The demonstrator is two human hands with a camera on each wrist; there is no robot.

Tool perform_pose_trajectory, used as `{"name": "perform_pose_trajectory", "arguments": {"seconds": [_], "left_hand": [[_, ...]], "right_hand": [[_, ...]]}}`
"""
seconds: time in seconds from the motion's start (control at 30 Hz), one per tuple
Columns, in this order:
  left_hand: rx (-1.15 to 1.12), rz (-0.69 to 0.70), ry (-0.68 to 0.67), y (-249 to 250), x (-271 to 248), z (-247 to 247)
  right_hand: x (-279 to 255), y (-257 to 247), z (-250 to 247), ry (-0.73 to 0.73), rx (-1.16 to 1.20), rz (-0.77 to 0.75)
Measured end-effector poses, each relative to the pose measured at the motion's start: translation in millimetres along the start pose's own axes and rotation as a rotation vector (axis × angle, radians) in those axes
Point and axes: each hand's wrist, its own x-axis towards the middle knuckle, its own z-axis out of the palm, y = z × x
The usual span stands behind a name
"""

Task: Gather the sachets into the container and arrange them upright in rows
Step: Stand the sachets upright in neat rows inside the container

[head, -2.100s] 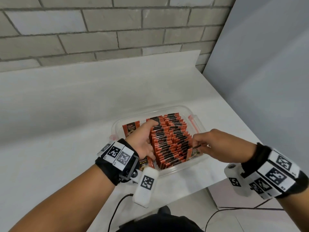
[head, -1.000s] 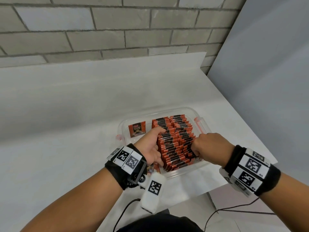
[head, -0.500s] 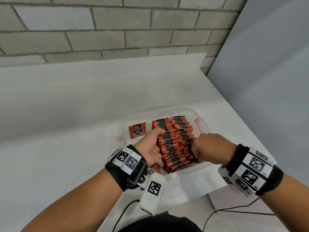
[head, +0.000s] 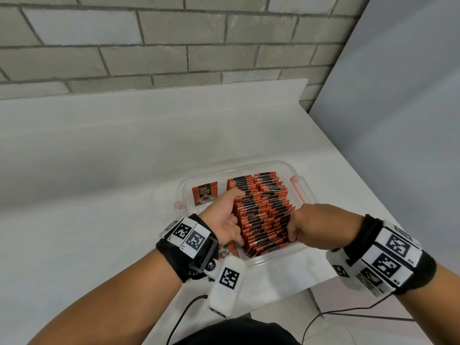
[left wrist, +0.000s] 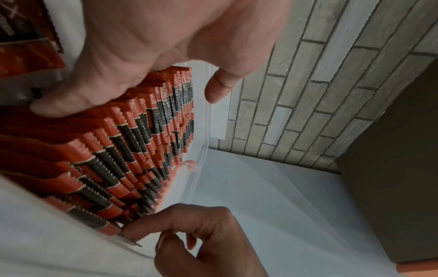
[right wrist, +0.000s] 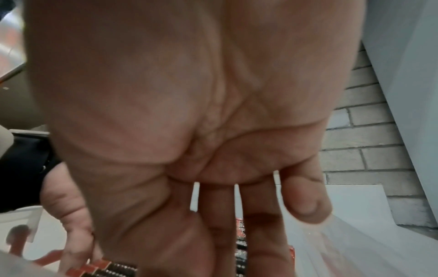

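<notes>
A clear plastic container [head: 286, 163] holds orange-and-black sachets [head: 263, 210] standing upright in packed rows. My left hand [head: 231, 217] lies flat against the left side of the rows, fingers straight and pressing on them. In the left wrist view its thumb sticks out free beside the sachets [left wrist: 142, 140]. My right hand [head: 298, 227] is at the near right end of the rows, fingers curled down. Its thumb and forefinger [left wrist: 132, 229] pinch the end sachets there. The right wrist view is mostly filled by my right palm [right wrist: 189, 112], with sachet tops [right wrist: 113, 268] below it.
One sachet [head: 204, 195] lies flat in the container's left part, and another [head: 227, 249] shows below my left wrist. The white table [head: 99, 195] ends just in front of the container. A brick wall stands behind, a grey panel [head: 398, 120] to the right.
Two seconds ago my right hand held a single sachet at the right edge. It has since moved in against the rows. Over the last second both hands have stayed almost still.
</notes>
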Motion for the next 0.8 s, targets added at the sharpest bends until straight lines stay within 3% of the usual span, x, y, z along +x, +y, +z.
{"name": "perform_pose_trajectory", "arguments": {"seconds": [0.3, 0.43, 0.53, 0.6, 0.67, 0.73, 0.8], "left_hand": [[0.027, 0.015, 0.006, 2, -12, 4], [0.09, 0.223, 0.026, 18, -37, -11], [0.091, 0.391, 0.04, 37, -58, -41], [0.113, 0.488, 0.113, 47, -72, -62], [0.27, 0.57, 0.299, 51, -77, -83], [0.495, 0.591, 0.472, 46, -72, -101], [0.652, 0.513, 0.499, 35, -60, -113]], "right_hand": [[-2, 1, 1, 0.021, -0.004, 0.03], [-12, -5, -12, 0.209, 0.074, 0.0], [-10, -24, -23, 0.337, 0.271, -0.073], [1, -43, -28, 0.32, 0.428, -0.119], [19, -63, -31, 0.251, 0.488, -0.128], [40, -83, -32, 0.152, 0.418, -0.126], [62, -102, -30, 0.063, 0.257, -0.115]]}}
